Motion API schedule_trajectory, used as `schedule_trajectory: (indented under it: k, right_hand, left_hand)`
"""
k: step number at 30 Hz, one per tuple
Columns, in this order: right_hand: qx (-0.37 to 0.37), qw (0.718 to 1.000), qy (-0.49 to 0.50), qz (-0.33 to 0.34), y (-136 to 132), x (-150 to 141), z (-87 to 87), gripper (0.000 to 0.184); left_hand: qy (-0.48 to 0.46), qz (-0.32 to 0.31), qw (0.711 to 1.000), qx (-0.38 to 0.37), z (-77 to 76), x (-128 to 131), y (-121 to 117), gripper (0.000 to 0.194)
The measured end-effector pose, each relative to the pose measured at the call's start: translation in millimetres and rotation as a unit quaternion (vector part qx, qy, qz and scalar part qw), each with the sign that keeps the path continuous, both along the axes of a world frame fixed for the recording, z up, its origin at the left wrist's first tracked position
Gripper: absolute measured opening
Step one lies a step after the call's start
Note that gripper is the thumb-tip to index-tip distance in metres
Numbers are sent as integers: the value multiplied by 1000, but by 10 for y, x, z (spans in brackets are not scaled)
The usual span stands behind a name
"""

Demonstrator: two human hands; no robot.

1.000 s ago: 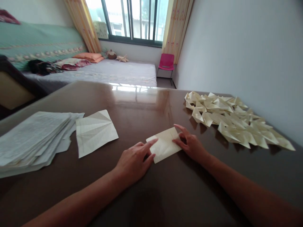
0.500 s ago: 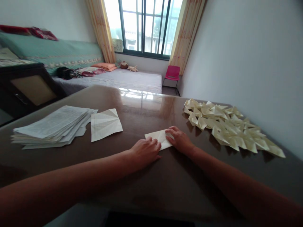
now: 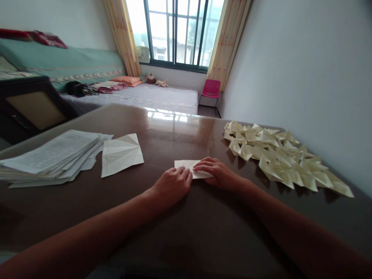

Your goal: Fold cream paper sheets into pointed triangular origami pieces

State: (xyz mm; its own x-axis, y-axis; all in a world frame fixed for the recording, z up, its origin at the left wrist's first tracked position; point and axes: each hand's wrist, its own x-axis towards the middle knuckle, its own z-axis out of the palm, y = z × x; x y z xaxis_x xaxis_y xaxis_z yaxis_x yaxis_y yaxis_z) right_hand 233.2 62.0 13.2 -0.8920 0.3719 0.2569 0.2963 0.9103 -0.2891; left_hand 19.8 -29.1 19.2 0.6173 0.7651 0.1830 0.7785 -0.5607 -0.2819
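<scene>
A small folded sheet of cream paper point(image 3: 183, 163) lies flat on the tabletop in front of me, its long side running left to right. My left hand point(image 3: 174, 183) holds it at the left, with bent fingers close together on the paper; its thumb is hidden. From the right, my right hand point(image 3: 216, 173) grips the same sheet, fingers pressed across its top and thumb low by the near edge. The two hands' fingertips nearly meet over the paper. Left of them rests a creased, opened-out cream sheet point(image 3: 122, 155).
A stack of printed paper sheets point(image 3: 55, 153) stands at the left of the shiny brown table point(image 3: 162, 232). Many folded paper pieces point(image 3: 279, 151) lie in rows at the right near the wall. Beyond are a bed point(image 3: 165, 97), a pink chair point(image 3: 211, 89) and a dark cabinet point(image 3: 31, 104).
The folded sheet has turned to lie straighter and sits slightly further left. My right fingers have slid left across it, closer to my left hand. The view has shifted a little.
</scene>
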Motion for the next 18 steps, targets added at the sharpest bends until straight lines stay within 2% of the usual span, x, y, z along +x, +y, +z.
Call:
schedule_trajectory:
  k: [2,4,7,11,13,15,18]
  right_hand:
    - [11,999,41,-23,37,68,-54,26]
    - [27,997,63,-32,41,112,-57,20]
    - [40,998,46,9,-25,100,14,19]
    - [9,997,15,71,-144,8,156,20]
    - [-38,995,15,89,-149,-7,199,18]
    - [-118,988,24,97,-100,15,195,18]
    - [-270,960,63,29,30,81,90,23]
  left_hand:
    - [-42,-2,999,25,-27,-96,68,26]
    - [-71,16,997,6,-34,-158,134,23]
    - [-94,25,994,-51,-30,-191,179,22]
    - [-127,-23,986,-102,-39,-222,154,26]
    - [-133,-58,983,-116,-42,-258,139,29]
    - [-128,-79,980,-127,-33,-299,133,32]
    - [-127,-98,976,-150,9,-343,129,35]
